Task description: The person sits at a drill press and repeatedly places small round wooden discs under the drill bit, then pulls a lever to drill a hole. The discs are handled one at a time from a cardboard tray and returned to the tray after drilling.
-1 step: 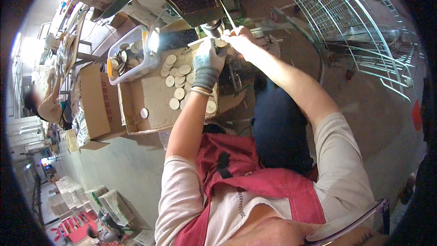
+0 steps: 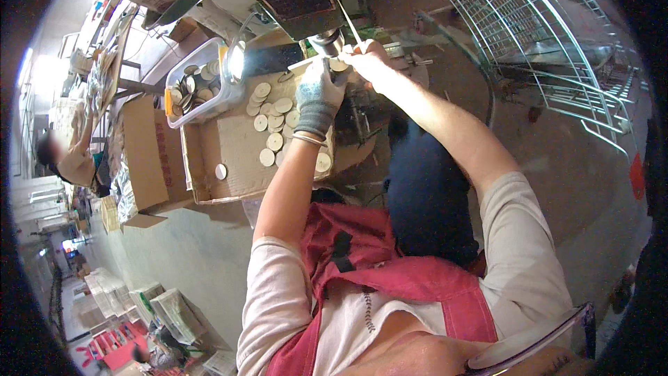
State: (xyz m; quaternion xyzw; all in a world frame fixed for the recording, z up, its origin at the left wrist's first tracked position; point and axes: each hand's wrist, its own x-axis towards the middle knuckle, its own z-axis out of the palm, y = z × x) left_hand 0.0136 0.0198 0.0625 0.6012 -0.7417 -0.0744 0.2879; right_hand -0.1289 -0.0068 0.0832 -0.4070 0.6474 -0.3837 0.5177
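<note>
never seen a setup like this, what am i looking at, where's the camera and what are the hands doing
There is no robot: a camera on the person's head looks down, and its wide lens bends straight edges. The gloved left hand and bare right hand meet just below a machine. A pale stick runs down to the right hand; what exactly each grips is too small to tell. To the left, a shallow cardboard tray holds pale round discs. A clear plastic box at its far left corner holds more, beside a bright lamp.
</note>
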